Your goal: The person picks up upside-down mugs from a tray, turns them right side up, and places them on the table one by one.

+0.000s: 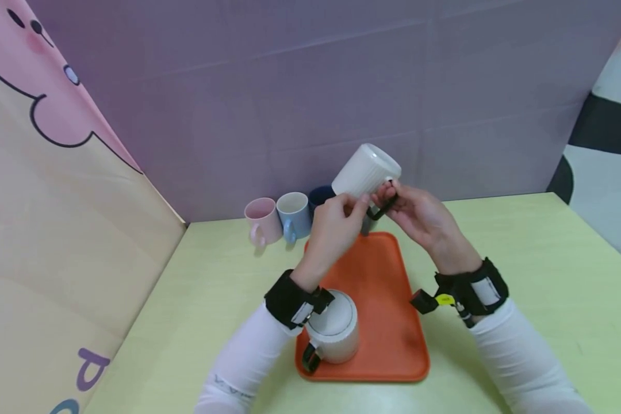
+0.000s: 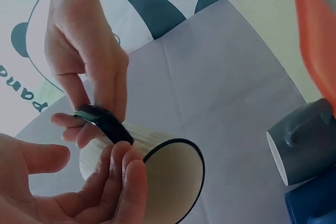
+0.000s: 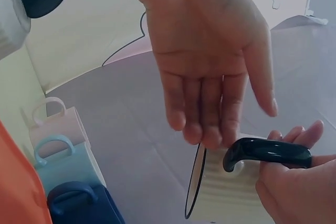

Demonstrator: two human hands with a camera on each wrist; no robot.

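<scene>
above the orange tray point(image 1: 388, 270), the right hand point(image 1: 419, 215) pinches the black handle point(image 1: 384, 208) of a ribbed white mug point(image 1: 366, 171), tilted toward two o'clock. the left hand point(image 1: 333, 224) lays nearly straight fingers on its wall. pink point(image 1: 263, 221), blue point(image 1: 293, 214) and navy point(image 1: 321, 196) mugs stand at ten o'clock.

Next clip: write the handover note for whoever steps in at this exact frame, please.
Right hand grips the black handle of the white ribbed mug, held tilted above the orange tray. Left hand touches the mug's side with straight fingers.
Done: one white mug stands on the tray.
Left: the held mug is not set down; pink mug, light blue mug and dark blue mug stand behind the tray.
</scene>
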